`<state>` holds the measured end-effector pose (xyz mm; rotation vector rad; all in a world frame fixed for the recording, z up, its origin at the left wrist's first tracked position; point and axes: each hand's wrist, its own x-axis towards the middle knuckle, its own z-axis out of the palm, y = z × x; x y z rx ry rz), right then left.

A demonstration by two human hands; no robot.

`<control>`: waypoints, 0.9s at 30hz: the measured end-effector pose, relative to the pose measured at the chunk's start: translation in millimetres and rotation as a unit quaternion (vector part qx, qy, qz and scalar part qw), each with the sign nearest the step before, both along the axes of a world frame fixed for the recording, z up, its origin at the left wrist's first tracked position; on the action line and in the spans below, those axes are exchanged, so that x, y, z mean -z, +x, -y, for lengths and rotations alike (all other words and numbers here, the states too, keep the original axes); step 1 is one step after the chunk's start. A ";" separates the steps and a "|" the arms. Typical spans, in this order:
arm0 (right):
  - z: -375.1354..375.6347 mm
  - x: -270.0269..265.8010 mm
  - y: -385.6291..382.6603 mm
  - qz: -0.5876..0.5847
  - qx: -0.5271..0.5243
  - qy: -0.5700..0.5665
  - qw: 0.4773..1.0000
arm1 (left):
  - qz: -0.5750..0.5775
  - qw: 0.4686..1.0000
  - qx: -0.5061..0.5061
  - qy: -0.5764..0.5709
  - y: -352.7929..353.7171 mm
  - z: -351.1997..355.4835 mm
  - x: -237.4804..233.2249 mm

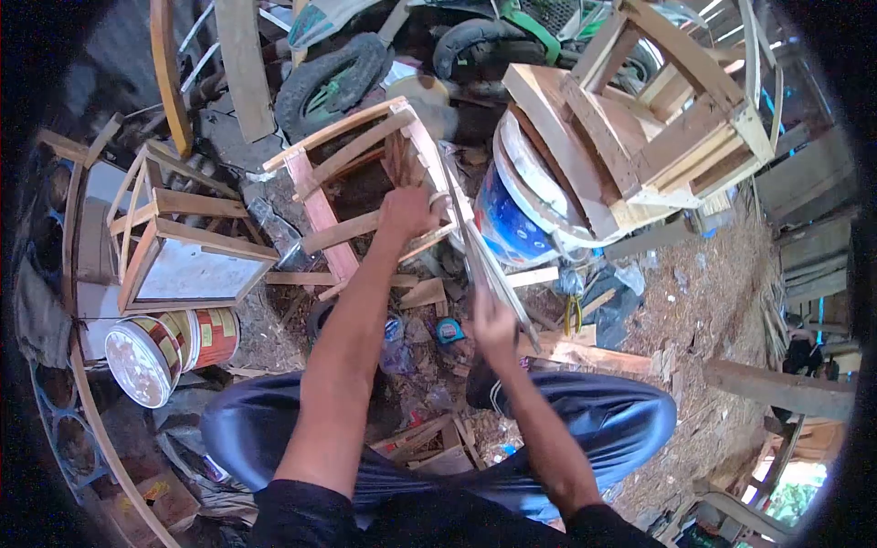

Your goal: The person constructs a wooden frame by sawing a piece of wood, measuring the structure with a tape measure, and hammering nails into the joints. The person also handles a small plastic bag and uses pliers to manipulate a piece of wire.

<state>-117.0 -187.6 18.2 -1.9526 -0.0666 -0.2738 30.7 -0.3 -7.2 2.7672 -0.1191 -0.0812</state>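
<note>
In front of me a small wooden frame [320,228] stands tilted, made of nailed slats, some pinkish. My left hand [408,215] is closed on its right side, near a slat; the fingertips are partly hidden. My right hand [494,324], smeared by motion, is closed round the lower end of a long, tapering hand saw [475,251]. The saw's narrow end points up and away, along the right edge of the frame. Pale strips lie close beside the blade, and where the teeth meet the wood is hidden.
A blue-and-white bucket [516,215] carries another wooden frame [639,137] at right. Left are a white-panelled frame [196,265] and a paint can [142,361]. A tape measure [449,331], pliers [573,315] and wood scraps lie on the ground. A wheel [331,82] stands behind.
</note>
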 end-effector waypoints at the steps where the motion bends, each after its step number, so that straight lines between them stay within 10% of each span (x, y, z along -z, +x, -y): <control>1: 2.4 14.4 33.0 -0.160 -0.042 -0.136 0.977 | -0.011 1.000 -0.012 -0.017 -6.0 1.9 -17.4; 6: 5.6 13.7 8.1 0.043 -0.034 -0.083 0.995 | -0.022 0.999 -0.029 -0.006 3.5 -2.9 -17.8; 12: -3.5 -22.2 37.6 -0.181 -0.035 -0.072 0.980 | 0.008 0.999 -0.025 -0.026 -1.4 0.3 -9.4; 16: 4.8 10.9 17.1 -0.037 -0.015 -0.038 0.998 | -0.045 0.999 -0.004 0.020 9.2 -2.4 -8.4; 23: 36.7 -8.6 -66.7 -0.193 0.004 -0.069 0.979 | 0.001 1.000 -0.014 -0.022 4.4 -2.3 -11.7; 27: 44.0 18.7 -49.2 -0.087 0.016 -0.040 0.995 | 0.026 0.999 -0.031 -0.020 13.3 -8.6 -10.3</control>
